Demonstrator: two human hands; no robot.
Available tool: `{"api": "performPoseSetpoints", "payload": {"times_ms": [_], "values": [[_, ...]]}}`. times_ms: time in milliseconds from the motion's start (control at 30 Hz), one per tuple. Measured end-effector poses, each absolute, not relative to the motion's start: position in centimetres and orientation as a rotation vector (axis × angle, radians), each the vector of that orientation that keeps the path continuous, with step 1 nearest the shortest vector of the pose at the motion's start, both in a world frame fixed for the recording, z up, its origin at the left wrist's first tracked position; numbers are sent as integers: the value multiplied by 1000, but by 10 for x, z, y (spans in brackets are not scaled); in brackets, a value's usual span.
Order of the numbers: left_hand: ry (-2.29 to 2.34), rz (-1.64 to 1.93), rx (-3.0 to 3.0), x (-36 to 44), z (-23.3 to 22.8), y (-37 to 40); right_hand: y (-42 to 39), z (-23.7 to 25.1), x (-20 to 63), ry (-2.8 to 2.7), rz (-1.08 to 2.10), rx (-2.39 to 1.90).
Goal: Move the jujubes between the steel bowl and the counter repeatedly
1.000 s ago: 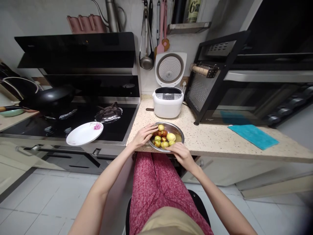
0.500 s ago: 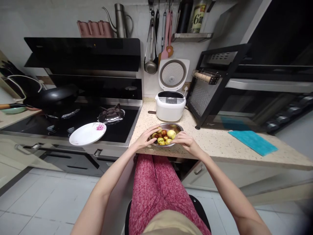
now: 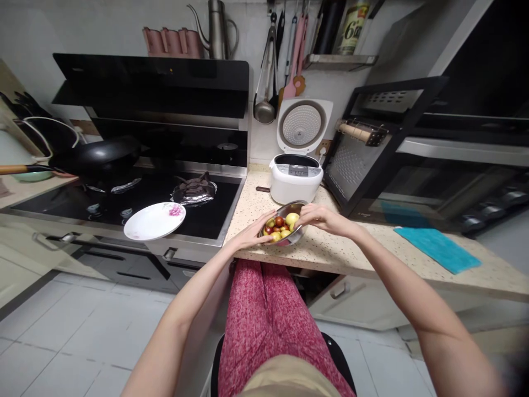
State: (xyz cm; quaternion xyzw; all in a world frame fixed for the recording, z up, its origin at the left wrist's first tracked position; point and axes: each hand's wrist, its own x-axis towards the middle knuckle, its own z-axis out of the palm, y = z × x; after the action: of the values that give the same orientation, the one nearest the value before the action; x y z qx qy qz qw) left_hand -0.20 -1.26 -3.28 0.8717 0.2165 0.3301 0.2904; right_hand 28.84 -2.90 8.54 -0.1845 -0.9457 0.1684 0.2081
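Observation:
A shiny metal bowl [image 3: 301, 236] sits tilted at the counter's front edge, its right side raised. Inside lie several small fruits [image 3: 285, 225], yellow-green and reddish brown, resembling fresh jujubes. My left hand [image 3: 253, 232] cups the bowl's left side, fingers along the far rim and thumb spread toward the near side. With bent fingers, my right hand [image 3: 321, 216] grips the raised right rim. Directly behind the bowl stands a white rice cooker [image 3: 295, 184] with its lid up.
A white flowered plate [image 3: 151, 223] overhangs the front of the gas stove [image 3: 206, 220]. A black wok [image 3: 99, 157] rests on the left burner. On the right are a teal cloth [image 3: 438, 249] and a black rack [image 3: 351, 160] beside an oven. Utensils [image 3: 268, 71] hang above.
My right hand has moved up onto the bowl's right rim and lifted that side, so the bowl now tilts left. My left hand stays at its left side. The view has shifted slightly.

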Motion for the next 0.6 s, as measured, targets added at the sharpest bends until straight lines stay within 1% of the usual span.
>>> {"api": "performPoseSetpoints", "payload": {"times_ms": [300,600], "values": [[552,898,2268,-3,-40,-7,-15,114,278,-2704,645,-586],[657,890,2257,-3,-41,-8,-7,121,278,-2715,756,-673]]}}
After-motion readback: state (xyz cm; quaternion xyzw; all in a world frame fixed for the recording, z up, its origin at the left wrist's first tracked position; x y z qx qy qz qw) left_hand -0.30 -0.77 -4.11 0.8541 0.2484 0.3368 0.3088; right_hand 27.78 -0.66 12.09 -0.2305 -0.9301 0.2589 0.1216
